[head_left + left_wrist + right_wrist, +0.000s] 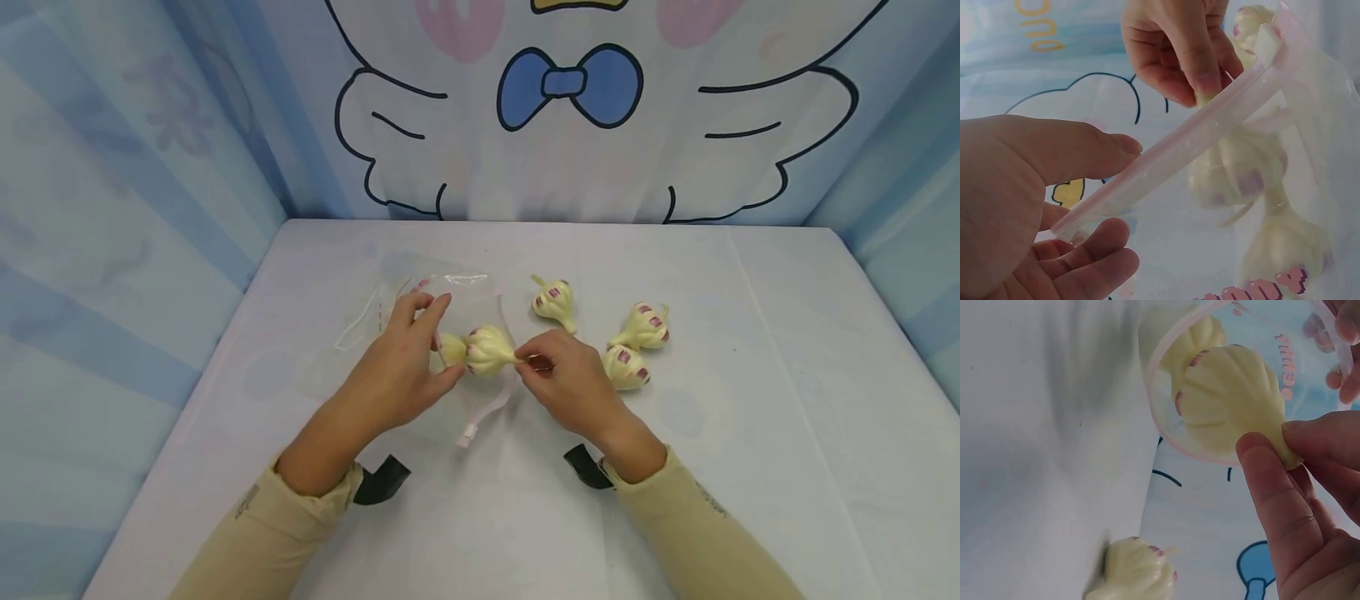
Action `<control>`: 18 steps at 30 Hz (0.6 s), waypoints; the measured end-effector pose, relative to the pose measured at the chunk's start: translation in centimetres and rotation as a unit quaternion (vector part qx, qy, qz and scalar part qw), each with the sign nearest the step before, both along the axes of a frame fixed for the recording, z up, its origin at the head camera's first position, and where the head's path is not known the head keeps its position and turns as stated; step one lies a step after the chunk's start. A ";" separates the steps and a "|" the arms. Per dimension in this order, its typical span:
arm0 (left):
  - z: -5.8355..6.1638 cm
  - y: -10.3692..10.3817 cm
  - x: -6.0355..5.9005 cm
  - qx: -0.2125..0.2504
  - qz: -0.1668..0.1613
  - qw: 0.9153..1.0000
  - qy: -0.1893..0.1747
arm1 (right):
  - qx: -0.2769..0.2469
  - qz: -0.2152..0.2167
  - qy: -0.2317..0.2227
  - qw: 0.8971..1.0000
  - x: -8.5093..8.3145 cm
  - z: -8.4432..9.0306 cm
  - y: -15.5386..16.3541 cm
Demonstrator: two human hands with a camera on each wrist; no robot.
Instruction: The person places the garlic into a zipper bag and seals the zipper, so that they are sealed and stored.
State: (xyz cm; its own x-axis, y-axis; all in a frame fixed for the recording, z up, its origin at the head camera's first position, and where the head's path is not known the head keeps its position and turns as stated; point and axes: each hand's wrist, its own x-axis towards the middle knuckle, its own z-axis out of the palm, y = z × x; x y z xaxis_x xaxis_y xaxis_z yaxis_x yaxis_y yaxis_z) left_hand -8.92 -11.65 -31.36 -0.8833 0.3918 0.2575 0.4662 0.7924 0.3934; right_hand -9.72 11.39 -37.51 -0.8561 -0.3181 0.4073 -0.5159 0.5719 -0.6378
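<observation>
Fingers of the right hand [566, 379] are pinching a garlic bulb [489, 348] by its stem [1287, 449], holding it at the open mouth of a clear zip bag [467, 285]. The left hand [401, 367] is gripping the bag's pink rim [1172, 147], which is passing between its thumb and fingers. Another bulb [1288, 244] is lying inside the bag. On the white table [750, 467], 3 more bulbs [627, 367] are resting near the right hand, 2 of them sitting close together
</observation>
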 end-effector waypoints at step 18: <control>0.3 0.5 0.5 -0.003 -0.003 1.000 -0.010 | 0.024 -0.023 -0.039 0.999 -0.2 -1.1 -1.8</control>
